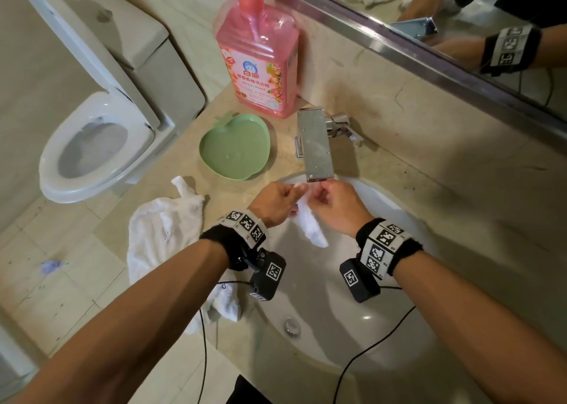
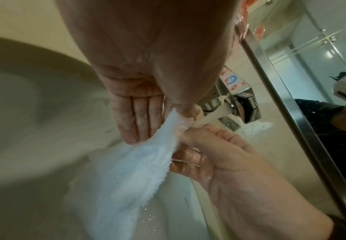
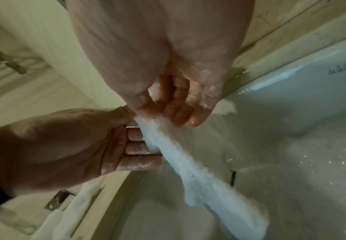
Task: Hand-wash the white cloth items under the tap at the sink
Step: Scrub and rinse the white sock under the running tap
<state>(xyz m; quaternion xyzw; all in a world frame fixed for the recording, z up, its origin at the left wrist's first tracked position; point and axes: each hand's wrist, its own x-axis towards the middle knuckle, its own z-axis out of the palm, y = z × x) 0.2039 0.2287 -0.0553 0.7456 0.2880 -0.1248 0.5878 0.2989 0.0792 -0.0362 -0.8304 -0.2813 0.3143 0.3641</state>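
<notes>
A small wet white cloth point(image 1: 310, 227) hangs over the sink basin point(image 1: 352, 336), right below the spout of the chrome tap point(image 1: 316, 145). My left hand point(image 1: 287, 196) pinches its top edge from the left, and my right hand point(image 1: 320, 196) pinches it from the right. In the left wrist view water runs from the tap point(image 2: 213, 115) onto the top of the cloth point(image 2: 131, 170), between my left hand point(image 2: 174, 113) and my right hand point(image 2: 190, 139). The right wrist view shows the cloth point(image 3: 188, 162) hanging as a narrow strip below both hands. A larger white cloth point(image 1: 162, 234) lies crumpled on the counter, left of the basin.
A green apple-shaped dish point(image 1: 236, 145) and a pink pump bottle of detergent point(image 1: 260, 62) stand on the counter left of the tap. A toilet point(image 1: 92, 145) with raised lid is further left. The mirror point(image 1: 460, 13) runs along the wall behind. Black cables trail across the basin.
</notes>
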